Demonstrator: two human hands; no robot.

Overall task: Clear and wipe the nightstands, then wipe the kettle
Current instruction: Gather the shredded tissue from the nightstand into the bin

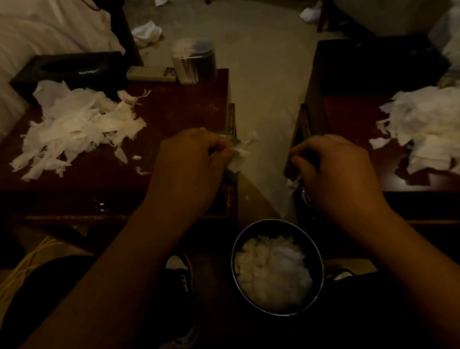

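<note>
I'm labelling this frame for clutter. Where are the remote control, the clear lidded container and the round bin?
remote control (151, 73), head view, middle of its body.
clear lidded container (194, 61), head view, its side wall.
round bin (318, 256), head view, right rim.

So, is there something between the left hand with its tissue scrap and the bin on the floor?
Nothing visible blocks that path. The left hand pinches a tissue scrap at the edge of the left nightstand. The bin stands open on the floor below, to its right, already holding tissue.
</note>
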